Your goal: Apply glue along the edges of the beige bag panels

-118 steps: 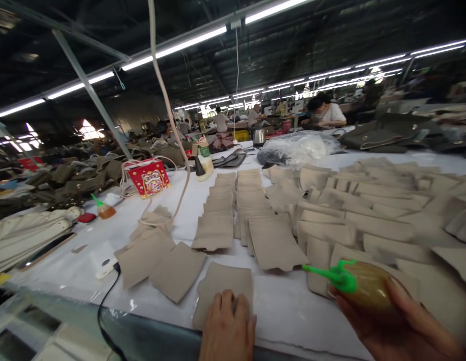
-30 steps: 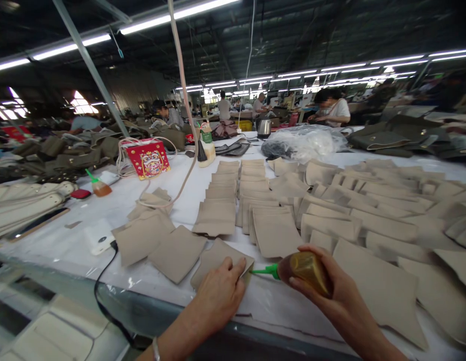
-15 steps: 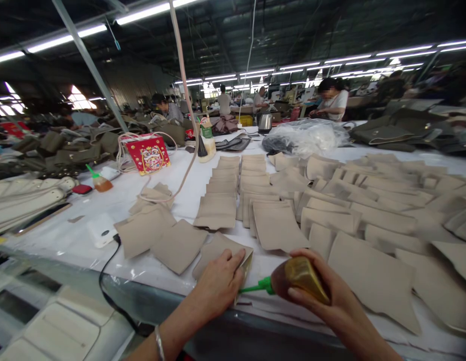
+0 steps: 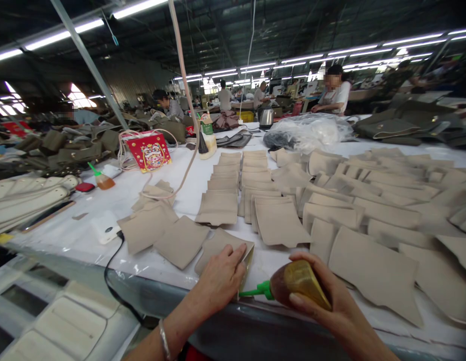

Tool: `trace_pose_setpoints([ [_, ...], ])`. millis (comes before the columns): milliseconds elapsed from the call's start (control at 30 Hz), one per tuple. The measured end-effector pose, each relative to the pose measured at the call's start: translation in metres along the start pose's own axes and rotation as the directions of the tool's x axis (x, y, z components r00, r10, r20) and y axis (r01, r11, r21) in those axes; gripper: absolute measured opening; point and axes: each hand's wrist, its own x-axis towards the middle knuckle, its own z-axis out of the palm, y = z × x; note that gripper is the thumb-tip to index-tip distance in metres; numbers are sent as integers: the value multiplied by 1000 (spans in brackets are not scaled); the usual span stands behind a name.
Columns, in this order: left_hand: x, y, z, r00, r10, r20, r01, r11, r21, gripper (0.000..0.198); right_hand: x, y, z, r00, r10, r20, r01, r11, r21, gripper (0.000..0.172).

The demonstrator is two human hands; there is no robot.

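Note:
My right hand (image 4: 325,296) is wrapped round a squeeze bottle (image 4: 300,283) of amber glue, tipped on its side with the green nozzle pointing left. The nozzle tip is at the near right edge of a beige leather-like piece (image 4: 221,240), close to my left fingers. My left hand (image 4: 223,278) grips that piece near the table's front edge, index finger extended over its top and the other fingers curled. A turned edge shows a shiny yellowish underside. My left thumb is hidden.
Beige pieces (image 4: 281,223) lie in overlapping rows ahead and to the right. Left are loose pieces (image 4: 182,240), a white device (image 4: 105,228) with a black cable, a second glue bottle (image 4: 103,180) and a red bag (image 4: 150,150). A cord (image 4: 185,100) hangs ahead. Several people work beyond.
My hands keep nearly the same hold. The nozzle tip sits slightly lower along the piece's edge, and the view has shifted a little. A person at the far right has raised their head.

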Motion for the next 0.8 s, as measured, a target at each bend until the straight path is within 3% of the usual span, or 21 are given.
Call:
trace_pose_setpoints([
  [233, 0, 0, -1, 1000, -4, -7, 4, 1000, -16, 48, -2, 5, -1, 996, -20, -83, 15, 998, -63, 49],
  [400, 0, -1, 2, 1000, -9, -11, 8, 999, -31, 48, -4, 4, 3, 999, 37, -31, -35, 998, 44, 50],
  [633, -1, 0, 1, 999, -35, 5, 35, 999, -37, 47, 1, 2, -1, 997, -15, -72, 11, 998, -54, 50],
  [800, -2, -1, 1, 1000, -13, -16, 13, 999, -53, 48, -4, 6, 2, 1000, 9, 17, -10, 1000, 29, 49],
])
